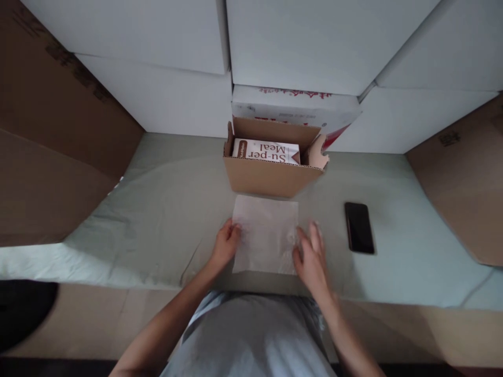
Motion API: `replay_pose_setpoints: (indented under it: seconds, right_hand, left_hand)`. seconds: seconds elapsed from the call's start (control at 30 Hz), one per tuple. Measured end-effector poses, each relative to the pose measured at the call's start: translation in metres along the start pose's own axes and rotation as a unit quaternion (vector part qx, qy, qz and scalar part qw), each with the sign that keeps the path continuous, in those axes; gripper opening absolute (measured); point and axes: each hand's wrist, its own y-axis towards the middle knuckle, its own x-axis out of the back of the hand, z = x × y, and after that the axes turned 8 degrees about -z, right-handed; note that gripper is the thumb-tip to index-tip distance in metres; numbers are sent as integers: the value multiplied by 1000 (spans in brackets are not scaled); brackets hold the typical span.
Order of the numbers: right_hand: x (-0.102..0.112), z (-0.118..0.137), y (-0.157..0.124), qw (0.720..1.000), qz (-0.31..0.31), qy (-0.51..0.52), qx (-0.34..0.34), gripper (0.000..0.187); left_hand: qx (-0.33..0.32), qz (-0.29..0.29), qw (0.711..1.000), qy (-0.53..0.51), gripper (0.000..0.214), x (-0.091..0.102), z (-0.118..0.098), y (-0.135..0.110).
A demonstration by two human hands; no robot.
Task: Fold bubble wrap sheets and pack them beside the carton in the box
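Observation:
A pale, translucent sheet or flat bag (265, 235) lies between my hands on the green cloth; I cannot make out which it is. My left hand (227, 242) pinches its left edge between thumb and fingers. At the right edge is my right hand (310, 256), its fingers apart, thumb and index finger close to or touching the sheet. Just beyond stands an open brown cardboard box (267, 177). Inside it sits a white carton (267, 151) with brown lettering, "Su-per Meal", which appears upside down from here.
A black phone (359, 228) lies on the green cloth (168, 209) to the right. Large brown cartons stand at the left (51, 157) and right (467, 183). White boxes (157, 94) are stacked behind, with a red-printed white box (291, 104) behind the cardboard box.

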Motion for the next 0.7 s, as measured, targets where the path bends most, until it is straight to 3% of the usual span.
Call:
replay_pose_setpoints:
  seconds: [0.07,0.13,0.23,0.3,0.43,0.53,0.6,0.63,0.7]
  right_hand:
    - [-9,15,2,997,57,21,42,53]
    - [-24,27,4,992,103,27,66,55]
    - [-45,33,3,991,114,14,68,58]
    - [-52,31,0,992,103,6,66,58]
    - [-53,25,-6,994,89,-10,59,58]
    - [-49,18,-10,997,63,-26,28,63]
    - [-44,13,-12,999,46,-17,12,64]
    - [-40,11,-12,999,47,-2,15,62]
    - [-32,5,-10,995,75,40,49,58]
  left_hand:
    - [-96,-44,989,101,49,0,-2,-4]
    - [-221,-37,945,236,56,-1,-8,-9]
    - [-361,138,845,369,58,-7,-20,-13]
    - [-388,217,807,389,56,-16,-23,-10]
    - [-361,198,823,391,60,-25,-14,9]
    - [-328,136,846,399,76,-17,-4,18]
    - [-312,107,856,398,74,-7,-5,14]
    - [-321,125,855,388,69,-1,-8,9]
    - [-364,222,835,347,60,9,-15,-5]
